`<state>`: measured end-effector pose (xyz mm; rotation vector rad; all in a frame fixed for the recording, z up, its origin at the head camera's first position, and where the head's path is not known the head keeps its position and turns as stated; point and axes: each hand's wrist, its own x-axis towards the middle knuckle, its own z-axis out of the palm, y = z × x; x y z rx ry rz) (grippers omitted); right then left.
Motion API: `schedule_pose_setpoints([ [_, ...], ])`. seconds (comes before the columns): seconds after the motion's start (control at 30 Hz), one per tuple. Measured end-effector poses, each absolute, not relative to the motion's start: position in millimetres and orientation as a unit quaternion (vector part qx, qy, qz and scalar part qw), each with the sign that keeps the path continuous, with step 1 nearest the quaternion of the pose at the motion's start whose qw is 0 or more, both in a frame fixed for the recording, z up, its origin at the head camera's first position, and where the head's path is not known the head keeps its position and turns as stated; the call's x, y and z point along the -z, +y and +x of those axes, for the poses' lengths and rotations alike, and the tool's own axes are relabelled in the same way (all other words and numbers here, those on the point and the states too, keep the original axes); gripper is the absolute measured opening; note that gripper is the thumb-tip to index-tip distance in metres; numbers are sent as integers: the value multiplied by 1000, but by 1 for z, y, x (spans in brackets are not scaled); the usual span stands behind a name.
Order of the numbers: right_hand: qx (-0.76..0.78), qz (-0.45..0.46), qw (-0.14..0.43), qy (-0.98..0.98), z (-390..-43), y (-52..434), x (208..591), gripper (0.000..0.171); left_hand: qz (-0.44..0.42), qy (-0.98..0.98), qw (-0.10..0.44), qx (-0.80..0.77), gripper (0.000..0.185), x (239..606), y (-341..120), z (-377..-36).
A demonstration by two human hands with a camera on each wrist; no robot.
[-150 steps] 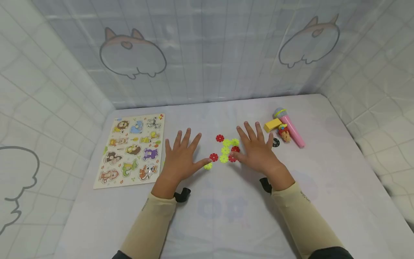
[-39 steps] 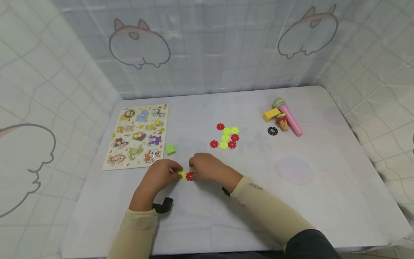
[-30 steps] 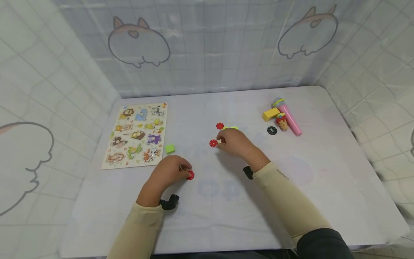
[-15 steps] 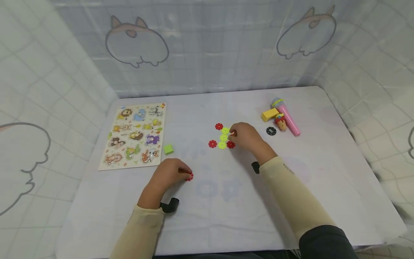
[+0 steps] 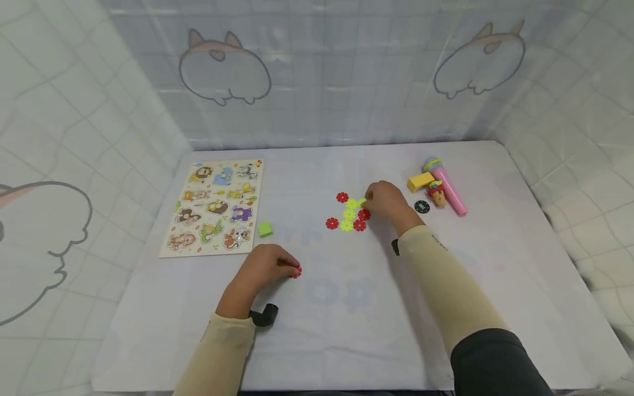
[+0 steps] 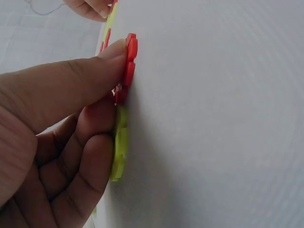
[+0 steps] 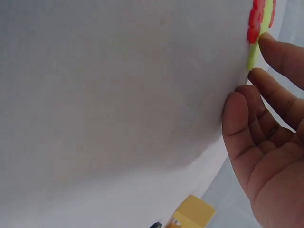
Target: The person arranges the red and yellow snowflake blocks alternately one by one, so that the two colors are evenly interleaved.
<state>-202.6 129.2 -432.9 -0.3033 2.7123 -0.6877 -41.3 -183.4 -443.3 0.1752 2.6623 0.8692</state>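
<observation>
On the white surface [image 5: 346, 308], an animal puzzle board [image 5: 215, 207] is lying at the far left. Nearer the front, the left hand [image 5: 264, 268] is curling its fingers, pinching a joined red and yellow disc pair [image 6: 122, 114] against the cloth. Farther back, the right hand [image 5: 386, 201] is reaching with relaxed, slightly bent fingers, fingertips touching the cluster of red and yellow discs [image 5: 349, 214].

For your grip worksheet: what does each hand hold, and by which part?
Left hand pinches joined red-and-yellow discs at their edges. Right hand holds nothing.
</observation>
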Motion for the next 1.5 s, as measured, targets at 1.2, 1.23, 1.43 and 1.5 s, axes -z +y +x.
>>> schedule_pose_setpoints([
  [1.2, 404, -175, 234, 867, -147, 115, 415, 13, 56, 932, 164, -317, 11, 444, -182, -38],
  [1.23, 401, -188, 244, 862, -139, 109, 415, 12, 57, 933, 163, -316, 11, 444, -182, -38],
  [1.43, 375, -233, 292, 848, -100, 70, 421, 12, 66, 936, 158, -309, 10, 441, -183, -40],
  [1.5, 356, -242, 288, 856, -93, 59, 426, 13, 72, 935, 157, -308, 10, 440, -183, -40],
])
